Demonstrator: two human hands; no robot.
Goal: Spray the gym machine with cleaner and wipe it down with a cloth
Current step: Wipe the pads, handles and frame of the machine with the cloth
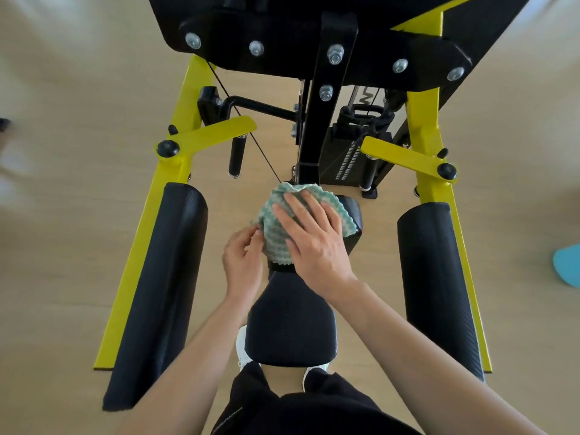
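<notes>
Green-and-white cloth (pixel 284 215) lies draped over the small black pad (pixel 351 211) at the middle of the yellow machine (pixel 430 189), just beyond the seat (pixel 292 328). Right hand (pixel 314 243) is spread flat on the cloth, pressing it onto the pad. Left hand (pixel 243 262) pinches the cloth's near-left edge with its fingertips. No spray bottle is in view, so spraying looks done for this part, though I cannot tell for sure. Wiping is under way on the middle pad; the seat, the two long side pads (pixel 157 293) and the frame look yet to be wiped
</notes>
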